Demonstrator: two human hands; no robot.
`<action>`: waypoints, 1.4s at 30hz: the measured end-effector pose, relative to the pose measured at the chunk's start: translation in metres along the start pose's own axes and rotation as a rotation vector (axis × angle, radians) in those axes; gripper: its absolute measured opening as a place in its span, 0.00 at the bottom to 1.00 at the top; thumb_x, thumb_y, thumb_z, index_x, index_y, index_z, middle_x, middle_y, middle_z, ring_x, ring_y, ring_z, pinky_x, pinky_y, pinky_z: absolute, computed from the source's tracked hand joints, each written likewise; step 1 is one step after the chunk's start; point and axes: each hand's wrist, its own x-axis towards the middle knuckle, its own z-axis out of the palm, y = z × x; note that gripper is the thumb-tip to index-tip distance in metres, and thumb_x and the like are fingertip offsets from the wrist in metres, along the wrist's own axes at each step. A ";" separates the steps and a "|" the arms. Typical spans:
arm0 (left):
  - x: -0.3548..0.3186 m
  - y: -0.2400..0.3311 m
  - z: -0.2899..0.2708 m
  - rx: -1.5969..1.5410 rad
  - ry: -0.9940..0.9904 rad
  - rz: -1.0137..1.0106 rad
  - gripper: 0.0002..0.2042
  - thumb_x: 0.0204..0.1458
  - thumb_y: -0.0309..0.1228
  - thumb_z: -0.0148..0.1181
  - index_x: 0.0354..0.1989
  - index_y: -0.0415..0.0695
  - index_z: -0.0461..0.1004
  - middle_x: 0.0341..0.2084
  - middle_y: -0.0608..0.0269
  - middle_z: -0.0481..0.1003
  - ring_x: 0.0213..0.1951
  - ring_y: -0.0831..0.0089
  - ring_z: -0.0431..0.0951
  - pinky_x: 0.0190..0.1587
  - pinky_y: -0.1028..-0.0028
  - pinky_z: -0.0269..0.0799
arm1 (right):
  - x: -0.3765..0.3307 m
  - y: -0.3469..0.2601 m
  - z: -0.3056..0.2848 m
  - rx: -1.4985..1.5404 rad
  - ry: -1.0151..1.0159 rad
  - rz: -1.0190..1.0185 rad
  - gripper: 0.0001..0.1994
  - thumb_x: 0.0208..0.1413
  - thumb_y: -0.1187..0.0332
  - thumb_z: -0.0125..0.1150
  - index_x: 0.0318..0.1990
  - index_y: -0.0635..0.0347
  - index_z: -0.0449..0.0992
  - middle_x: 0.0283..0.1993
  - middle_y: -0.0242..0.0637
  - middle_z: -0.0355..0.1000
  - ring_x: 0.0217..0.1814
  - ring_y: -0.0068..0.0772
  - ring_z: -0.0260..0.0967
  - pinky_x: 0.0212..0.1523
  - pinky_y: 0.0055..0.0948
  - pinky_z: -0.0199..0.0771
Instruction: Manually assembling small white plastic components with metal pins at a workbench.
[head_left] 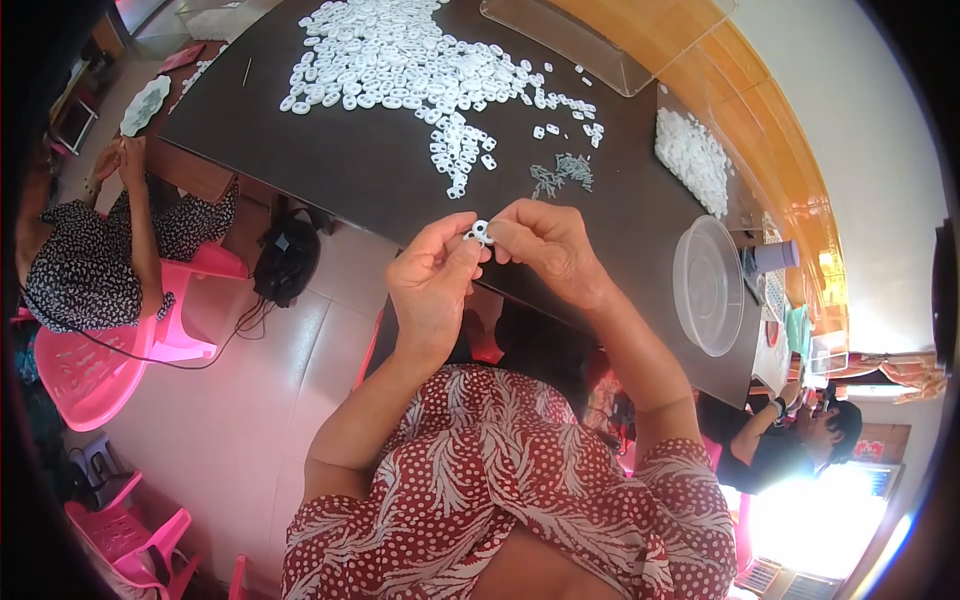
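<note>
Left hand (432,275): raised just off the near table edge, fingers curled in, thumb and forefinger pinched on the white part from its left side; the pinch steadies the piece for the other hand
Right hand (545,245): meets the left at the fingertips, fingers closed on the right side of the same part; whether it also holds a pin cannot be told
White part (481,232): small ring-shaped plastic piece, held between both hands' fingertips, above the table edge and close to the body, where it is easiest to see and work
Table (350,170): dark top, serves as stock area ahead of the hands
White pile (390,60): loose spread of like parts at the far centre, with a tail running toward the hands, within reach for picking
Grey pins (562,173): small heap just beyond the hands, near the tail of the pile, the nearest stock
Second pile (692,155): white parts at the right, apart from the main spread
Bowl (708,285): clear round container on the table, right of the right forearm
Others: a seated person at the left, another at the lower right, both clear of the hands
</note>
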 end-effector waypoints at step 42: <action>0.001 -0.012 -0.014 -0.068 -0.167 0.153 0.12 0.55 0.21 0.54 0.48 0.33 0.72 0.36 0.65 0.73 0.38 0.81 0.71 0.44 0.82 0.67 | -0.010 0.015 0.026 -0.511 0.366 -0.730 0.13 0.40 0.77 0.66 0.37 0.67 0.75 0.31 0.39 0.73 0.29 0.38 0.66 0.29 0.32 0.68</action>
